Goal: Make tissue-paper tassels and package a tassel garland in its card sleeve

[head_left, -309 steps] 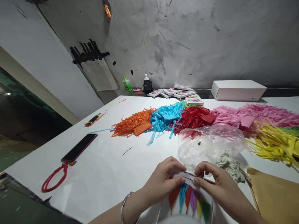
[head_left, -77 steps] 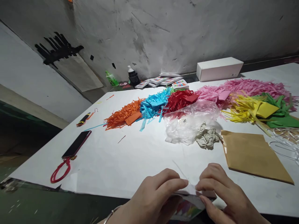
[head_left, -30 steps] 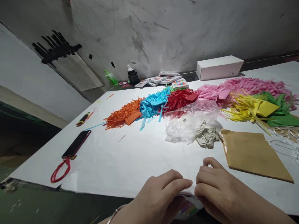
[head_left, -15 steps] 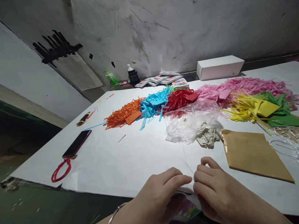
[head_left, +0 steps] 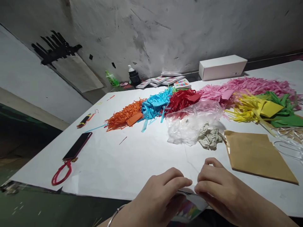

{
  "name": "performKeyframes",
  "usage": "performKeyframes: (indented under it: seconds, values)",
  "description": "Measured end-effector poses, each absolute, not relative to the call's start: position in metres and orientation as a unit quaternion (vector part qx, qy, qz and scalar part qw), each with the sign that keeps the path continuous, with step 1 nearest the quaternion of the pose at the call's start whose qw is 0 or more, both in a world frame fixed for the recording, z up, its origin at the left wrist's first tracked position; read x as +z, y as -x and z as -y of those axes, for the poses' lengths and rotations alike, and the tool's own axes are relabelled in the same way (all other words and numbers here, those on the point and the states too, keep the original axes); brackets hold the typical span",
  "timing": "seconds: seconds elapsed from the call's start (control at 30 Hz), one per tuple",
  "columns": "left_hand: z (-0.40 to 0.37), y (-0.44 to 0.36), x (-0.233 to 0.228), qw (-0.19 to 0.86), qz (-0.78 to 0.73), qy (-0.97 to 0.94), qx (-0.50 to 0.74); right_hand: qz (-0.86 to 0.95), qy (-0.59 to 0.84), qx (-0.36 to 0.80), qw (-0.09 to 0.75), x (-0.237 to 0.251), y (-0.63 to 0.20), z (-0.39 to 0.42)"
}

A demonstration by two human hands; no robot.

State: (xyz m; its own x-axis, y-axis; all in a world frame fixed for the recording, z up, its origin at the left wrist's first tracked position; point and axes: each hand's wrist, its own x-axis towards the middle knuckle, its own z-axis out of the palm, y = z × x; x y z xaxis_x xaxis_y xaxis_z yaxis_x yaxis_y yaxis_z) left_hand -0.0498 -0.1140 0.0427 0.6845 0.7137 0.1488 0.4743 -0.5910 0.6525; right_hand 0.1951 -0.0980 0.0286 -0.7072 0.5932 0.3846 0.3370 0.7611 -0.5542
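At the table's front edge, my left hand and my right hand face each other with fingers curled. Between them is a white printed packet with a rainbow-coloured picture on its side. Both sets of fingers are at its upper edge, and the hands cover much of it. Just beyond lie a clear plastic bag and a crumpled greyish wad. A flat brown paper envelope rests right of my right hand.
Fringed paper bundles in orange, blue, red, pink, yellow and green line the table's far side. Behind stand several flat printed packs and a white box. A phone with a red strap lies left.
More of the packet's coloured print shows between my hands, and its upper edge has risen slightly. My fingers have shifted a little along it. Other things on the table stay put.
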Motion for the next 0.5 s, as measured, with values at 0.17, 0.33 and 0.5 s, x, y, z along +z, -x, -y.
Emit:
performKeyframes:
  seconds: [0.17, 0.33, 0.5]
  values:
    - [0.1139, 0.0476, 0.0422, 0.284, -0.331, -0.878, 0.199, 0.913, 0.259, 0.224, 0.223, 0.0313, -0.1944, 0.0964]
    - [0.1144, 0.0468, 0.0414, 0.284, -0.334, -0.877, 0.193, 0.925, 0.256, 0.200, 0.195, 0.0330, -0.1911, 0.0955]
    - [0.1144, 0.0469, 0.0389, 0.290, -0.331, -0.875, 0.200, 0.931, 0.250, 0.175, 0.199, 0.0304, -0.1889, 0.0952]
